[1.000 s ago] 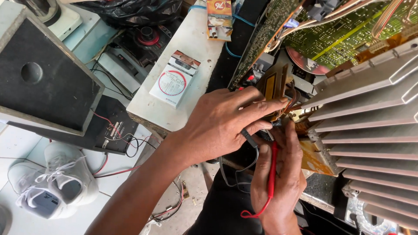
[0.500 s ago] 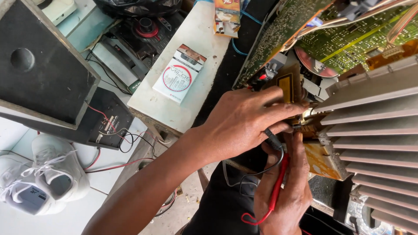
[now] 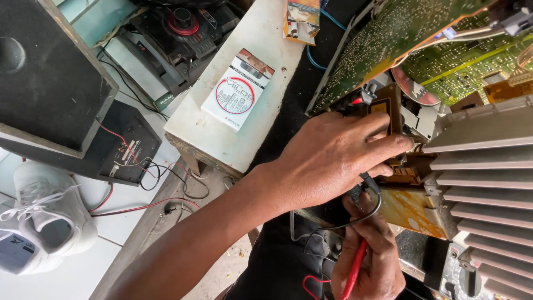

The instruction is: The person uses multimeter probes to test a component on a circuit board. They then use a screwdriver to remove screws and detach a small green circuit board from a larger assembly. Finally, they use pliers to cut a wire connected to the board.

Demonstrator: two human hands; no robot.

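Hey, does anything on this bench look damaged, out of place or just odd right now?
Yes. The brown board below the left hand is blotchy and discoloured, as if scorched or stained. A white shoe lies among loose red and black wires beside the speaker box.

Small box [image 3: 237,89] on bench [image 3: 222,144], speaker [image 3: 44,72] left, circuit board [image 3: 388,39] and heatsink [image 3: 488,166] right.
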